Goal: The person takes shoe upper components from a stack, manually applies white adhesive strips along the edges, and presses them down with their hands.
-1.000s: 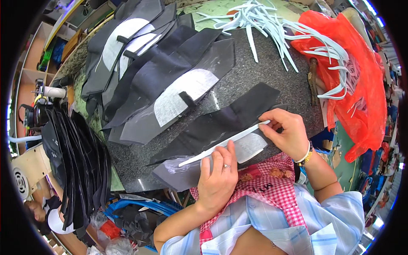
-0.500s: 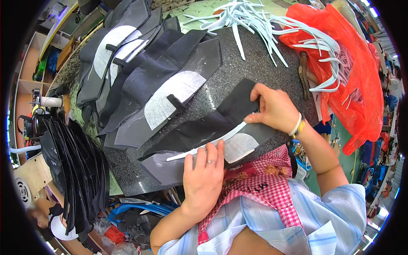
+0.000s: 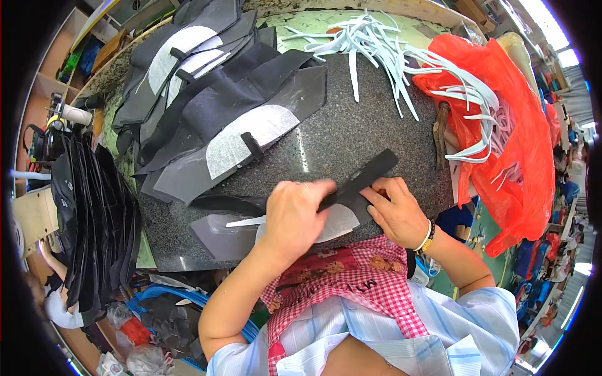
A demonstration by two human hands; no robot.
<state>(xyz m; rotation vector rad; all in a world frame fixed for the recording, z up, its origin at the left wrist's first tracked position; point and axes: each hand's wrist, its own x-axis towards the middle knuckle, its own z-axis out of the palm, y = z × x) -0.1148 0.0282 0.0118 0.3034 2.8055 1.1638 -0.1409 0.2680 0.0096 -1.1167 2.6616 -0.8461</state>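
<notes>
Now the left hand presses flat, fingers together, on the black fabric piece, covering the white strip whose end pokes out left of it; half a second ago that strip lay bare along the piece. The right hand pins the piece's near edge with closed fingertips. On the granite slab, the piece's long axis runs from near-left up to far-right.

black fabric piece | white strips | orange-red bag | speckled grey slab
</notes>
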